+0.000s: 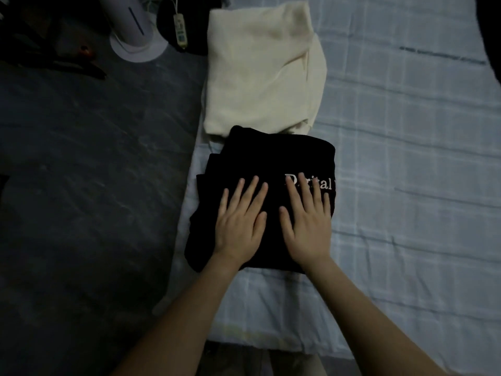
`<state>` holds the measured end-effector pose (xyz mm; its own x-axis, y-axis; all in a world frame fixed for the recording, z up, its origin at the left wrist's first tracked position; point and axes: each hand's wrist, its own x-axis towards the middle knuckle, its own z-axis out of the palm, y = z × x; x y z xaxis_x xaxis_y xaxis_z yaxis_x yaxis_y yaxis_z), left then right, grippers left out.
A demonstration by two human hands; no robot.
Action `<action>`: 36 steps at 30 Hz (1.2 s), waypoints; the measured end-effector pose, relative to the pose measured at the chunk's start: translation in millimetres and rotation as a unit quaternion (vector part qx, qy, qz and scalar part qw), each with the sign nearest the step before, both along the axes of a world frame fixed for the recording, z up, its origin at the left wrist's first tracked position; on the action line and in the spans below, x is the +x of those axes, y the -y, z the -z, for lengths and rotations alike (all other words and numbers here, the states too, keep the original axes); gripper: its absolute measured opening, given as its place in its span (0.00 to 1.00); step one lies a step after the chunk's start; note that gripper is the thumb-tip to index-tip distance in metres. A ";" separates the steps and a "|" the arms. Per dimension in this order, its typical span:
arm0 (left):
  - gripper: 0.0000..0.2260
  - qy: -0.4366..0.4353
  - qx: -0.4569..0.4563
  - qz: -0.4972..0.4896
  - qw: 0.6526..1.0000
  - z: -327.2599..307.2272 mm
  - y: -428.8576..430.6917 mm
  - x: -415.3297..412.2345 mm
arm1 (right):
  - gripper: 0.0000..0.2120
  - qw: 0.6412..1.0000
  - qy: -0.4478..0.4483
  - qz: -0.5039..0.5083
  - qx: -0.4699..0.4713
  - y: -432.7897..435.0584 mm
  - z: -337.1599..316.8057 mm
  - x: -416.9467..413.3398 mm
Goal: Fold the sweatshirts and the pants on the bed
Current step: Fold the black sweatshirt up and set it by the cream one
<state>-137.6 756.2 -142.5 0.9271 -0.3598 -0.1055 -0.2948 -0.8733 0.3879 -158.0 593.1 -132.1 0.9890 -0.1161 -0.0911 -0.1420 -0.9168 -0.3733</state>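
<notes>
A black sweatshirt (282, 158) with white lettering lies folded into a compact block near the left edge of the bed (406, 185). My left hand (241, 221) and my right hand (307, 221) both press flat on top of it, fingers straight and spread, side by side. My right fingers cover part of the lettering. Just beyond the black one lies a folded cream garment (260, 69), touching its far edge.
The bed has a pale blue checked sheet, with bare sheet to the right. Left of the bed is dark floor (81, 185) with a white fan base (138, 47) and a power strip (181, 31). Something dark shows at the far right corner.
</notes>
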 end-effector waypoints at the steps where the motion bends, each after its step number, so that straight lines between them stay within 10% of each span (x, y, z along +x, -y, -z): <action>1: 0.25 0.006 -0.004 0.001 1.000 16.9 -1.4 0.1 | 0.28 1.000 0.006 -0.003 -0.010 1.7 15.3 -0.4; 13: 0.24 -0.199 0.069 0.026 0.977 -110.6 5.9 19.8 | 0.27 0.989 -0.126 -0.054 0.058 25.5 -109.1 12.7; 25: 0.22 0.176 -0.080 0.109 0.975 -337.3 -11.7 -81.7 | 0.25 0.993 0.118 0.006 0.018 33.6 -316.6 -121.4; 36: 0.25 0.085 -0.085 0.226 0.967 -315.6 -55.2 -118.2 | 0.25 0.989 0.062 0.136 0.011 -32.4 -307.9 -217.8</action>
<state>-255.8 811.4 173.1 0.6703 -0.7305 0.1308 -0.7031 -0.5688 0.4268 -375.9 625.5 175.9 0.9252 -0.3787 0.0228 -0.3345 -0.8427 -0.4218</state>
